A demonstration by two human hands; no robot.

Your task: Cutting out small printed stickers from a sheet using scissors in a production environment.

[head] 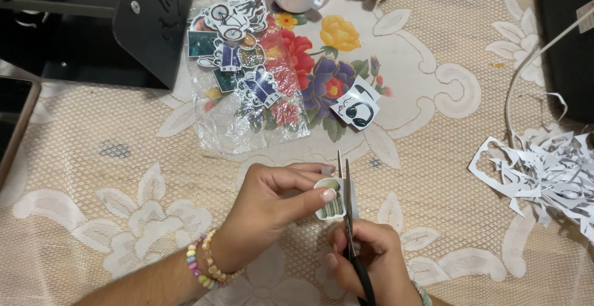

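Left hand [272, 201]: pinched on small sticker [331, 201], near table's front edge.
Right hand [371, 259]: clamped on scissors [348, 201], blades nearly together.
Technique: best to follow the sticker's outline, turning paper, short snips.

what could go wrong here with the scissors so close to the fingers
1. The left hand pinches the small sticker cutout right beside the scissors; its thumb tip sits close to the blades and could get nicked.
2. The cutout is small with little margin, so a slip might cut into the printed picture.
3. The paper scraps lie loose at the table edge and could slide off.
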